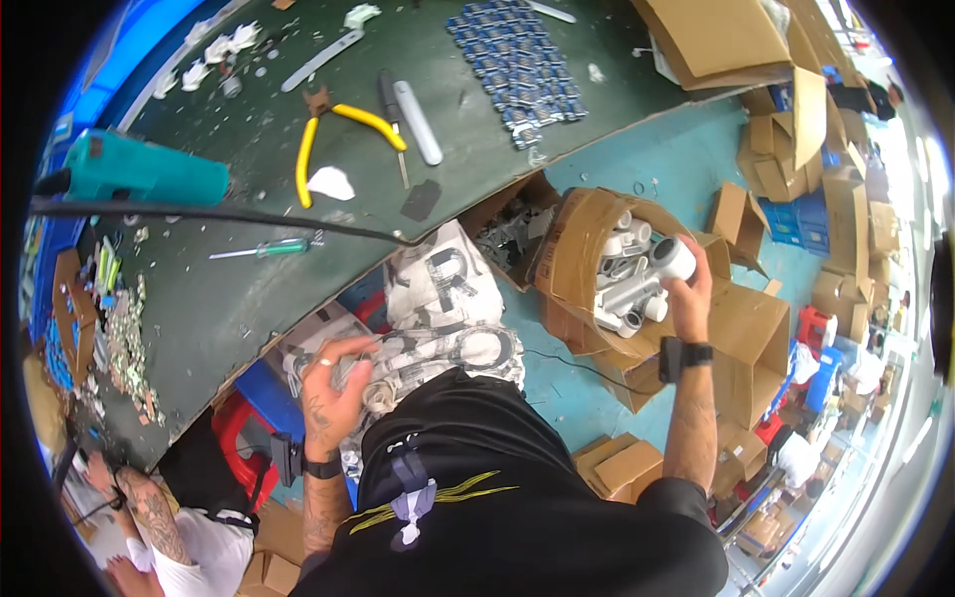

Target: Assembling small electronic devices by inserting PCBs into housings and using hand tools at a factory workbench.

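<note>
My right hand [688, 289] grips a white plastic part with a round dark end [674, 259], at the right edge of an open cardboard box [569, 244]. Inside that box lie several similar white plastic parts [627, 294], some tube-shaped. Over my lap, my left hand [336, 383] hovers with its fingers apart and loosely bent, and nothing shows in it. Beneath it, a white cloth with dark lettering [443, 294] is draped between my body and the workbench [398, 264].
Yellow-handled pliers [308, 149], screwdrivers [269, 249], a teal power tool [144, 169] with a black cable, and a block of small blue packets [517, 70] lie on the bench. Cardboard boxes [746, 343] crowd the right. Another person's tattooed arm [154, 512] is at lower left.
</note>
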A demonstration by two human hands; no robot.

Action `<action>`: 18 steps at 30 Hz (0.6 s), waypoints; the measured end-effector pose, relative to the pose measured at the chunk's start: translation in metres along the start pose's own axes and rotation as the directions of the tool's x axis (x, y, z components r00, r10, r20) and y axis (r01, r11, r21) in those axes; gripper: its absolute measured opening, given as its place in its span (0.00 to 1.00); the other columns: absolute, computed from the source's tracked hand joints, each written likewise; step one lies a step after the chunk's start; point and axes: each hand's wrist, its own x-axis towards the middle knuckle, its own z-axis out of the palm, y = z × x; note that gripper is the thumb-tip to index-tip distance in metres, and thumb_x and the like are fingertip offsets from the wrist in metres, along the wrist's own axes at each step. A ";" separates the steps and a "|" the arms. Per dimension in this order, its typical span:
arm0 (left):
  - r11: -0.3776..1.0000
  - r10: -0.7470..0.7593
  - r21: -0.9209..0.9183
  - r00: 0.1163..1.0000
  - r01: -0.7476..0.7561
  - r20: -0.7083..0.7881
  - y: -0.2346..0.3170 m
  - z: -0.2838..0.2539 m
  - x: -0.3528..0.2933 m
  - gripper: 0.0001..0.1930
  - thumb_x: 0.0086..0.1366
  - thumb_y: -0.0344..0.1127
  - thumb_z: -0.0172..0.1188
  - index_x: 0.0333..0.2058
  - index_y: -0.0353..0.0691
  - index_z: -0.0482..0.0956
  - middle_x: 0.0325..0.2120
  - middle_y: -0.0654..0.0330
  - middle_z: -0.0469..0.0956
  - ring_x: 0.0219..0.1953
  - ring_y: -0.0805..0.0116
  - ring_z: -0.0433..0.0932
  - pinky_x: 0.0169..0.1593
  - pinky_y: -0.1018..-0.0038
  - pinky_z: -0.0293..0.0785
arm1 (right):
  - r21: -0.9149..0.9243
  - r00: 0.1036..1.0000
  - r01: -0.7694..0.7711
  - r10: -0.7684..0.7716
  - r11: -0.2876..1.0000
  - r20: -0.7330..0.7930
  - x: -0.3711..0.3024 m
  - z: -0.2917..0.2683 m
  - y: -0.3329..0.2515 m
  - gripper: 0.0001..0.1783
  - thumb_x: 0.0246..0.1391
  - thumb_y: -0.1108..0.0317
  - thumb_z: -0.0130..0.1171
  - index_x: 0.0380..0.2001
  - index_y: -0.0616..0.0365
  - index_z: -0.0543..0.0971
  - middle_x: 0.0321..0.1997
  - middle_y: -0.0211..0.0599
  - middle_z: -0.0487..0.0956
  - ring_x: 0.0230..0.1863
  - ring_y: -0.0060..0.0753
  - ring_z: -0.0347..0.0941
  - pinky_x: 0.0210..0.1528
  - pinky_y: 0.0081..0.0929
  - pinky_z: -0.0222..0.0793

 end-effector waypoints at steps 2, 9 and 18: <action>0.994 0.070 -0.093 0.996 -0.065 0.054 0.025 0.008 0.013 0.13 0.69 0.29 0.63 0.50 0.35 0.84 0.44 0.53 0.86 0.50 0.63 0.83 0.58 0.68 0.75 | 0.042 0.970 0.042 -0.051 0.998 0.236 -0.008 0.046 -0.069 0.41 0.40 0.70 0.64 0.64 0.59 0.74 0.55 0.33 0.80 0.55 0.30 0.77 0.60 0.29 0.73; 0.540 0.241 -0.785 0.838 0.303 0.489 0.075 0.007 0.028 0.19 0.79 0.32 0.51 0.65 0.33 0.68 0.53 0.48 0.82 0.49 0.58 0.86 0.53 0.63 0.84 | 0.533 0.447 -0.122 -0.434 0.837 0.783 -0.048 0.258 -0.149 0.42 0.43 0.71 0.74 0.65 0.63 0.73 0.62 0.58 0.79 0.61 0.50 0.79 0.65 0.45 0.73; 0.524 -0.126 -0.841 0.964 -0.135 -0.233 0.034 -0.077 -0.026 0.27 0.76 0.29 0.48 0.71 0.35 0.57 0.52 0.50 0.81 0.39 0.70 0.81 0.41 0.72 0.82 | 0.601 0.370 0.500 -0.781 0.624 0.503 -0.085 0.421 -0.179 0.37 0.59 0.68 0.67 0.69 0.70 0.67 0.66 0.59 0.75 0.63 0.48 0.74 0.62 0.42 0.71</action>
